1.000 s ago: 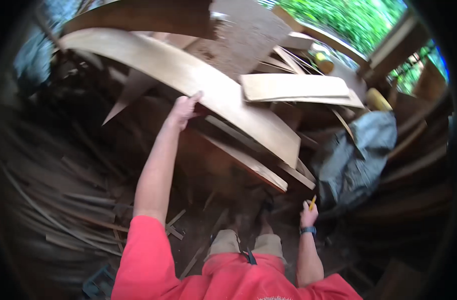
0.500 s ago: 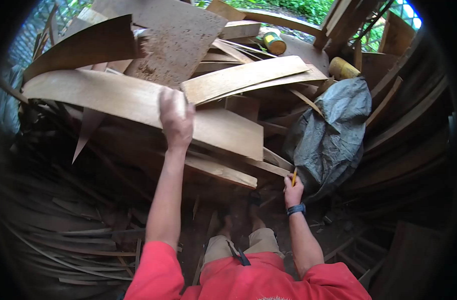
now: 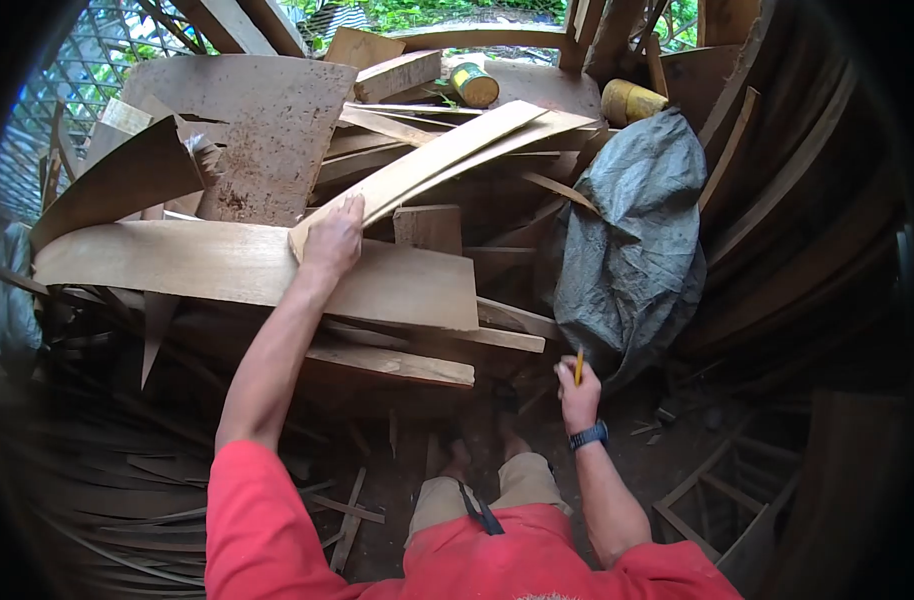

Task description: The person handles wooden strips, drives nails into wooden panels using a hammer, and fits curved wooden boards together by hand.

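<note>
My left hand (image 3: 335, 238) is closed around the near-left end of a pale, thin wooden board (image 3: 447, 145), which slants up to the right. A second thin board (image 3: 522, 138) lies directly under it, partly hidden. Beneath my left wrist a wide, slightly curved wooden panel (image 3: 407, 285) stretches across the pile. My right hand (image 3: 578, 395) grips a yellow pencil (image 3: 579, 366), its tip pointing up, in front of the grey plastic sheet (image 3: 632, 235).
A pitted brown sheet (image 3: 277, 130) and a dark curved board (image 3: 127, 180) lie at the back left. A labelled can (image 3: 474, 86) and a yellowish container (image 3: 632, 102) rest behind the boards. A wooden frame (image 3: 702, 500) and scrap strips (image 3: 127, 520) occupy the floor.
My left hand has gone from above the wide panel to the end of the thin board, which now slants more steeply. My right hand, still with the pencil, is slightly lower. The view has shifted.
</note>
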The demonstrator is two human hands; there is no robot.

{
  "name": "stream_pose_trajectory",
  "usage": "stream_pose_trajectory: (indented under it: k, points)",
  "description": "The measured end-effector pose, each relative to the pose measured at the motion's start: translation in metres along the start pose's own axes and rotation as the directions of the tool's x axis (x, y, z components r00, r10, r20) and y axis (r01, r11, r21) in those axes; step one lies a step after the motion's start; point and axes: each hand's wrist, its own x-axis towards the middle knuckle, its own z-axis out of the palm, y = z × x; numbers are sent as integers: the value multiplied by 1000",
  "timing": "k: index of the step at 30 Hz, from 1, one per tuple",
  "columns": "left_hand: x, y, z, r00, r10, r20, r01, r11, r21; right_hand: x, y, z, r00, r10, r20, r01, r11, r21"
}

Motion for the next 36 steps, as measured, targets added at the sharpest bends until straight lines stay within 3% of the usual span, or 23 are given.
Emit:
stream_pose_trajectory:
  k: [1, 3, 6, 8, 10, 11, 14, 15, 16, 18, 21, 22, 24, 26, 27, 28, 29, 30, 31, 32, 34, 35, 36]
  points:
    - [-18, 9, -7, 999, 9, -37, -10, 1000, -11, 9, -39, 13, 997, 55, 62, -62, 991, 120]
    - [-54, 26, -16, 988, 40, -148, -42, 999, -11, 39, -88, 46, 995, -20, 103, 0, 981, 192]
    - [-119, 64, -14, 972, -4, -236, -12, 998, -66, 79, -150, 99, 971, 19, 236, -152, 814, 560]
    - [-170, 99, -6, 976, -90, -200, 58, 985, -161, 81, -175, 124, 975, 6, 220, -150, 747, 647]
    - [-214, 132, 2, 977, -139, -159, 120, 985, -124, 83, -162, 149, 993, -87, 79, 8, 719, 695]
    - [-237, 149, 11, 975, -162, -149, 133, 973, -186, 67, -166, 147, 997, -15, 71, -37, 739, 672]
    - [-291, 186, 14, 958, -284, -30, 229, 826, -516, 30, -158, 137, 955, -12, 298, -213, 669, 712]
    - [-306, 191, 18, 954, -297, -41, 235, 826, -512, 30, -127, 123, 935, -306, 178, 227, 904, 363]
    - [-319, 196, 14, 945, -319, -67, 247, 835, -492, 33, -93, 109, 752, -618, 231, 642, 766, -40]
    - [-332, 201, 8, 846, -500, -186, 287, 720, -632, 13, -93, 99, 565, -727, 390, 802, 596, -52]
    - [-330, 211, -8, 637, -745, -198, 340, 502, -796, 2, -84, 94, 524, -644, 558, 670, 716, 197]
    - [-328, 215, -1, 532, -788, -310, 284, 511, -812, -14, -100, 103, 637, -369, 677, 273, 929, 250]
    - [-337, 222, -11, 288, -923, -254, 237, 326, -915, -61, -114, 121, 700, -383, 602, 324, 922, 210]
    - [-371, 225, -34, 115, -992, -46, 45, 52, -998, -149, -182, 120, 668, -120, 734, 4, 987, 158]
    - [-368, 250, -59, -57, -989, -135, 119, 127, -985, -172, -207, 111, 620, -35, 784, -89, 989, 114]
    - [-383, 258, -71, -223, -948, -227, 173, 190, -966, -163, -203, 117, 497, -55, 866, -57, 994, 96]
    - [-416, 258, -61, -291, -926, -241, 190, 191, -963, -166, -175, 133, 322, -125, 938, 5, 991, 131]
    - [-456, 258, -64, -361, -929, -84, 157, 28, -987, -182, -158, 146, 141, -175, 974, 69, 984, 167]
    - [-489, 258, -69, -418, -905, 72, 110, -129, -985, -185, -134, 160, -49, -507, 860, 578, 688, 439]
    - [-515, 258, -57, -523, -850, 58, 91, -124, -988, -201, -112, 176, -88, -548, 832, 530, 682, 504]
    - [-566, 258, -45, -689, -720, 80, 64, -170, -983, -235, -91, 201, -423, -553, 718, 707, 294, 643]
    - [-593, 266, -43, -689, -718, 100, -71, -70, -995, -259, -82, 214, -355, -500, 790, 661, 464, 590]
    - [-625, 273, -48, -742, -671, 18, -84, 66, -994, -293, -84, 212, -354, -458, 816, 619, 539, 571]
